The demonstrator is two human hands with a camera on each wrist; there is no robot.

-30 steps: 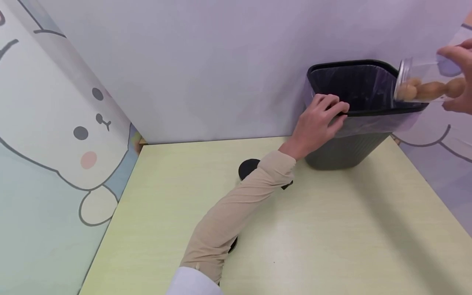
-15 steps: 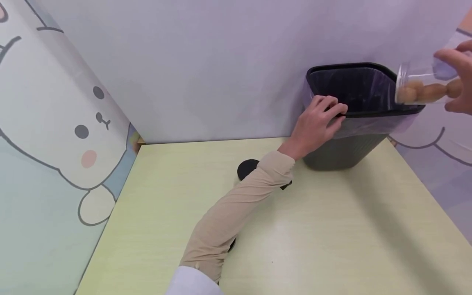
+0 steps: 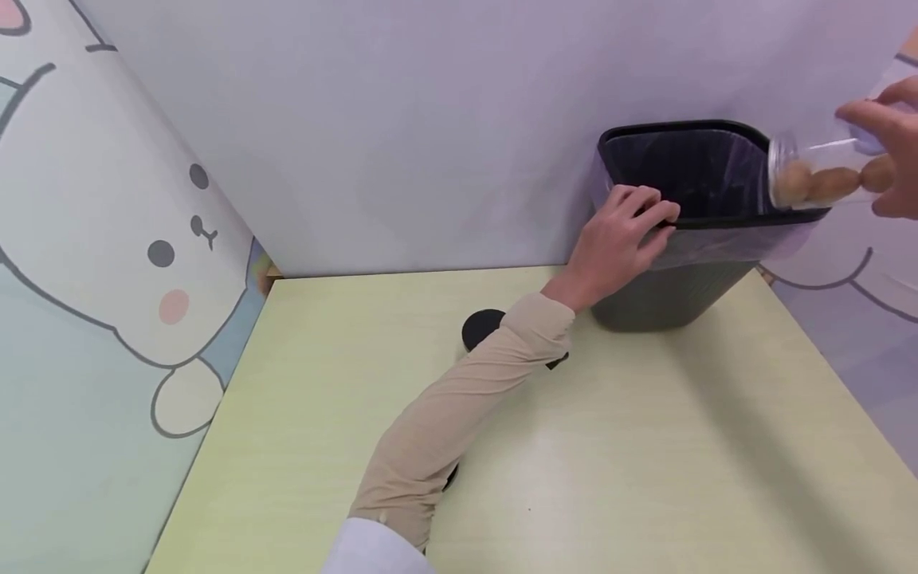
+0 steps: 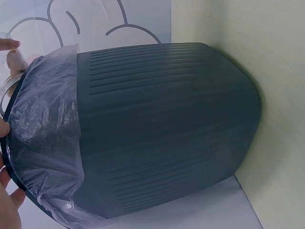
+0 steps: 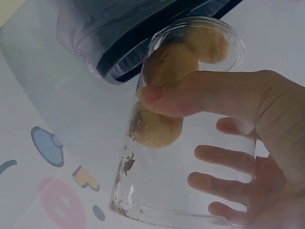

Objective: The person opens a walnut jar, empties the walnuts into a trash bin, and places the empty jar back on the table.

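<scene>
My left hand curls its fingers over the near rim of a dark grey trash bin, which stands upright and is lined with a translucent bag. At the right edge of the head view, my right hand grips a clear, lidless jar. The jar lies nearly on its side, tipped with its mouth at the bin's right rim. Inside it are round, tan-brown, nut-like pieces gathered toward the mouth. Brown flakes cling to the jar wall.
The bin stands at the back right of a pale wooden table, against a white wall. A black disc lies partly under the left sleeve. Cartoon-printed panels flank the table.
The jar has tipped further, its mouth moving slightly down and left toward the bin's opening, with the pieces inside shifting. My left hand stays on the rim.
</scene>
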